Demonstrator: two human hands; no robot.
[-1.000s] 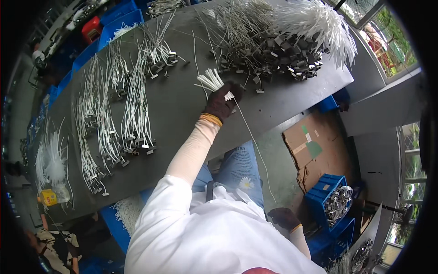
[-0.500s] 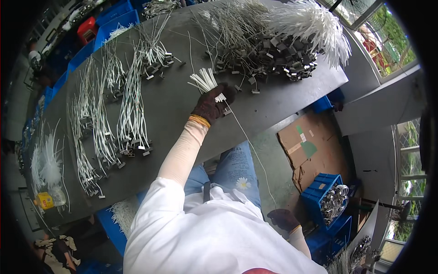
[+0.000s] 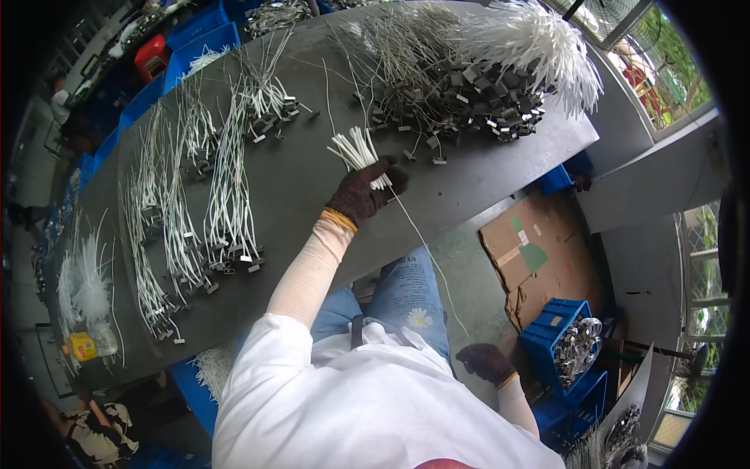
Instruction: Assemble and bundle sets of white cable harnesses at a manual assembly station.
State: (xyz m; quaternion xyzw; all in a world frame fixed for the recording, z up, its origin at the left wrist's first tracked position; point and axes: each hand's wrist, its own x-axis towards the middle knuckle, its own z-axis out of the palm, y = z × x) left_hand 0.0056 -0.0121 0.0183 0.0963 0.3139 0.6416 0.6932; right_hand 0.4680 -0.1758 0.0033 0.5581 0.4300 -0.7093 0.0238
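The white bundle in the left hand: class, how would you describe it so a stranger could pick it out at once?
Over the large grey table, find the left hand, in a dark glove with a yellow cuff. The white bundle fans out of that glove in a short tuft. Unlike the long wire bundles lying to its left, it is held in a hand.

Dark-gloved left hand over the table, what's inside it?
The dark-gloved left hand grips a bundle of thin white tubes; their ends show on either side. A thin white wire extends below. The hand covers the bundle's middle, so that part can't be seen.
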